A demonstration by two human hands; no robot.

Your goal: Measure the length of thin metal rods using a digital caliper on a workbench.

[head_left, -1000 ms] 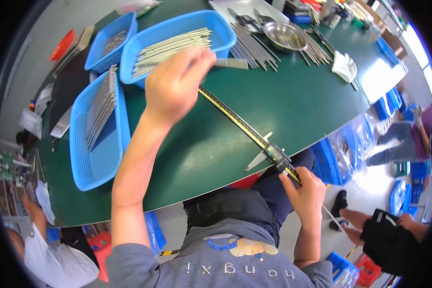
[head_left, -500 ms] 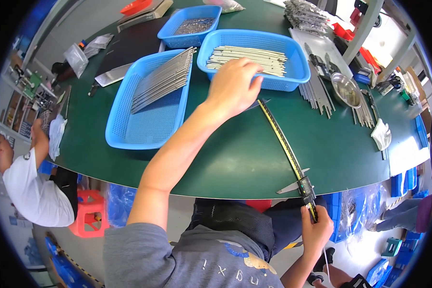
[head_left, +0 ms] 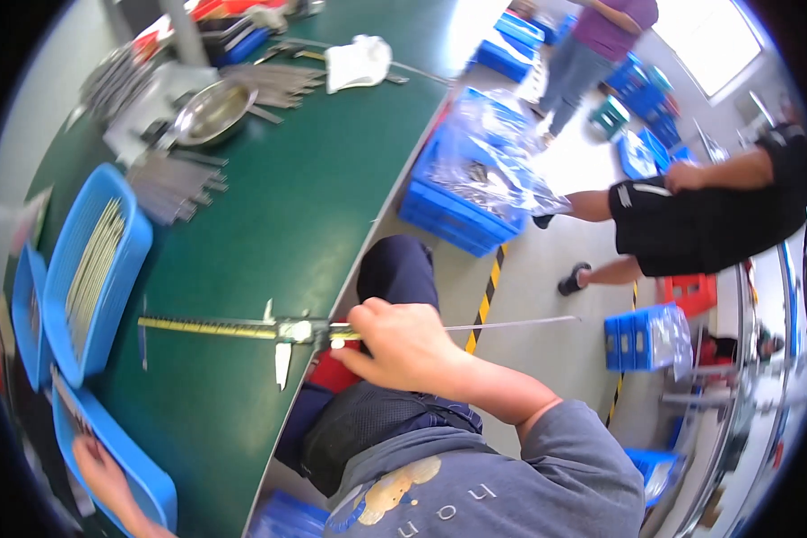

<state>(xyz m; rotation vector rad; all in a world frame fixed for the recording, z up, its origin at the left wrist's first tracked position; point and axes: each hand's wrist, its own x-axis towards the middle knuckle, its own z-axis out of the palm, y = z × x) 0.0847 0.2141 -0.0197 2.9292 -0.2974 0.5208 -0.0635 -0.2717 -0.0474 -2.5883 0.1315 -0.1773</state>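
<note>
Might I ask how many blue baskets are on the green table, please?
3: the rod basket, the left basket beside it, and the lower basket below both, at the left hand. Others may be hidden.

The left hand (head_left: 103,471) has left the basket (head_left: 127,278) of pale sticks (head_left: 94,264) and dropped into the other blue basket (head_left: 152,489), lower left of the frame, fingers by the rods (head_left: 73,403). The view has swung round too: the caliper (head_left: 251,331), slanted before, now runs nearly level across the middle, the steel bowl (head_left: 213,112) has shifted to the upper left, and the person in black shorts (head_left: 690,224) has come up to the upper right.
</note>
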